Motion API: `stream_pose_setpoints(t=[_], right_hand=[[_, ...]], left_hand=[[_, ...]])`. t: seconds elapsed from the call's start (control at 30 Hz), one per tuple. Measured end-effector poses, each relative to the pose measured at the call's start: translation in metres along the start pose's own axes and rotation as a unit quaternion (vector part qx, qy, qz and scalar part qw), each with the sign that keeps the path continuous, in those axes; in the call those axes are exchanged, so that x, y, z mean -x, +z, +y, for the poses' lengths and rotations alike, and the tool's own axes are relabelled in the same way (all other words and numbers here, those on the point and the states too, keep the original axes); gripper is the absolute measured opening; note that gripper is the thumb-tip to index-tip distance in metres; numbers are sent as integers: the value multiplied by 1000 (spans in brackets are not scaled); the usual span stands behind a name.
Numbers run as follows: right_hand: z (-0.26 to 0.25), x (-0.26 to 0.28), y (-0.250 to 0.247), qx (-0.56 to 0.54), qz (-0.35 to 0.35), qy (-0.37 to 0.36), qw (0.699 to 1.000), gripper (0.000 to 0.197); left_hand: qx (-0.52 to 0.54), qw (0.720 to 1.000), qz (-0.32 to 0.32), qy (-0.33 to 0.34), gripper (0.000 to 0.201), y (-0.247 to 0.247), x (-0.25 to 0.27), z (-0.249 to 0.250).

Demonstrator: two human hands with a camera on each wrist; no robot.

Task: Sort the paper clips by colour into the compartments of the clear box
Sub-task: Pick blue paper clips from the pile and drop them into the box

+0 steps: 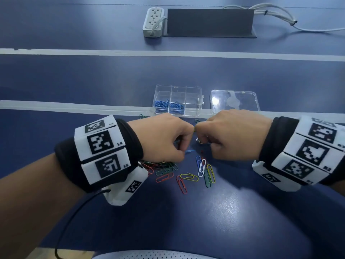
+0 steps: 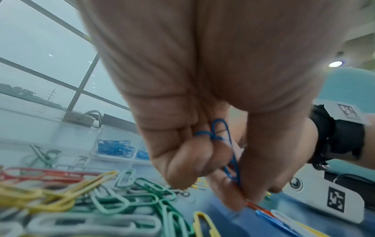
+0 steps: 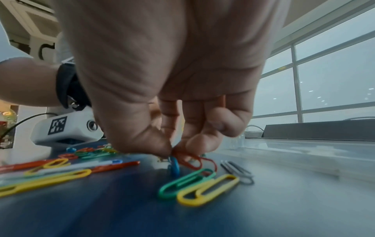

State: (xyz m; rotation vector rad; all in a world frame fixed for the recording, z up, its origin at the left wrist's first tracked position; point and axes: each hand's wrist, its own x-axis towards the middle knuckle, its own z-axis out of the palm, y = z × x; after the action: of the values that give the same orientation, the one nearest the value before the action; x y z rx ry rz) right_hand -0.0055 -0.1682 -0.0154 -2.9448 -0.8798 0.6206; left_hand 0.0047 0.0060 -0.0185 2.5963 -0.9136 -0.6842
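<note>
Both hands among paper clips

Blue table top, two pale strips running across it. Loose paper clips lie scattered on the surface beneath and on the near side of the curled fingers: red, yellow, green, blue, white mixed. Green clip and yellow clip side by side just near of the right fingertips; grey clip beside them. Beyond the fingers, clear box sits on the nearer strip; flat clear lid just right of it. Far beyond: power strip, dark panel, white cables.
</note>
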Motion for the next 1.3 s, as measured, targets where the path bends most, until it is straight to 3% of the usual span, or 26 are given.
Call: stream_pose_setpoints(t=[0.13, 0.23, 0.33, 0.43, 0.6, 0.7, 0.9, 1.3], right_hand=[[5, -4, -2, -55, 54, -14, 997, 16], [12, -5, -5, -130, 98, 43, 986, 23], [14, -3, -8, -256, 92, 110, 956, 21], [10, -3, -10, -319, 64, 119, 938, 21], [-12, 0, -6, -171, 11, -13, 985, 17], [-23, 2, -2, -91, -14, -67, 994, 16], [-30, 1, 5, -9, -38, -55, 998, 14], [-5, -2, -1, -46, -7, -46, 998, 21]], left_hand=[[50, 998, -22, 2, 25, 0, -5, -2], [37, 999, -36, 3, 31, -4, -6, -2], [43, 999, -21, -15, 30, -12, -4, -7], [61, 997, 20, -38, 27, -25, -7, -16], [12, 990, 128, -66, 28, -48, -28, -18], [-50, 985, 154, -63, 31, -50, -42, -14], [-81, 984, 148, -59, 34, -46, -54, -11], [47, 980, 188, -45, 29, -47, -47, -20]])
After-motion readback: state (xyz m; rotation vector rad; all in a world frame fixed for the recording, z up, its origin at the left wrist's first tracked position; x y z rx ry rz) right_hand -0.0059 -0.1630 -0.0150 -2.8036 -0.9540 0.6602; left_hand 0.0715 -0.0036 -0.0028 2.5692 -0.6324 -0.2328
